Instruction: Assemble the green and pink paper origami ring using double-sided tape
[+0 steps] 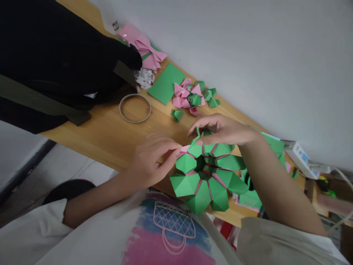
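Green paper made a ring (203, 197) by the table (102, 138)'s near edge, beside the left hand (154, 158), pinching a pink tip (185, 148), and partly under the right hand (223, 129), pinching a green strip (198, 133).

- Runs free over the table (110, 138) between ring (135, 122) and left hand (154, 160).
- Meets folded paper pieces (189, 97) beyond the right hand (220, 129).
- Stops leftward at the black bag (68, 55).
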